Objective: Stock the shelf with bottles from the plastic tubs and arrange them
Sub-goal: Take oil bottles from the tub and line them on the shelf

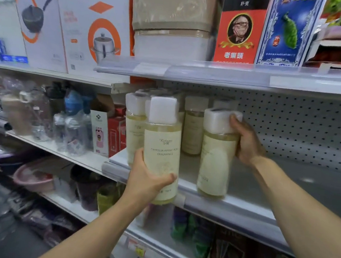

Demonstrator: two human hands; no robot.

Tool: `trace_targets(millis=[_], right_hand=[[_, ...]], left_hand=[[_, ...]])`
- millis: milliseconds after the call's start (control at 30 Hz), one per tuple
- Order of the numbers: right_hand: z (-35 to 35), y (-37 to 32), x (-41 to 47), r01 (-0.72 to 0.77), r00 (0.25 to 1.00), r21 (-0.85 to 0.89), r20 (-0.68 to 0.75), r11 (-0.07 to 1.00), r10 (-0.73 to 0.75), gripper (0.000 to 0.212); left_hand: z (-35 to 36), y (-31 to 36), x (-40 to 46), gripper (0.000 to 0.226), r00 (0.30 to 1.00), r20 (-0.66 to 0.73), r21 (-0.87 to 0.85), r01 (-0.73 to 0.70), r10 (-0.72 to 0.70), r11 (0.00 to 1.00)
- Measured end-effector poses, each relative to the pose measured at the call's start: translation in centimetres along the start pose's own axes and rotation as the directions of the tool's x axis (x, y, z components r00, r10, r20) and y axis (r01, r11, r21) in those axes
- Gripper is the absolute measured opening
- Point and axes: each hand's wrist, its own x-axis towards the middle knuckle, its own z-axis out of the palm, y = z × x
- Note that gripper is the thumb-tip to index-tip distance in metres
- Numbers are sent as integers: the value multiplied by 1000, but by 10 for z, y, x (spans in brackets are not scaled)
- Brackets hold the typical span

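Hands both busy at mid shelf [241, 195]. L hand [148, 179] had its grip curled round lower body of front bottle [162, 154], thumb across label near base; bottle upright, its base just past shelf front edge, label reading "CAMELLIA AMINO ACID FRAGRANCE". R hand [244, 141] had its grip wrapped round neck area of right bottle [215, 163], fingertips on white square cap; this bottle tilted slightly, base on shelf near front edge. More bottles w/ white caps, same pale yellow liquid, stood behind: left rear bottle [133, 126] touching front one, back bottle [193, 128] by pegboard back wall [295, 128]. Shelf area to R bare. Cookware boxes [78, 29] on shelf above; boxed and wrapped goods on adjacent shelf to L.
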Motion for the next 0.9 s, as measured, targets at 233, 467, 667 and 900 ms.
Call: trace_targets(millis=[233,467,667,900], right_hand=[[1,-9,-14,-80,993,-168,-103,983,63,22],[7,13,-58,-112,954,-497,-295,861,-46,70],[29,51,-80,-416,868,-673,-495,612,45,92],[10,48,-49,-296,955,-515,-136,804,265,67]], left_hand=[[2,4,-3,76,1000,13,-18,-11,11,1000],[-2,3,-4,75,998,53,-19,-24,25,1000],[-7,0,-7,75,997,61,-43,-34,37,998],[-16,-2,-5,78,997,54,-48,-51,53,998]])
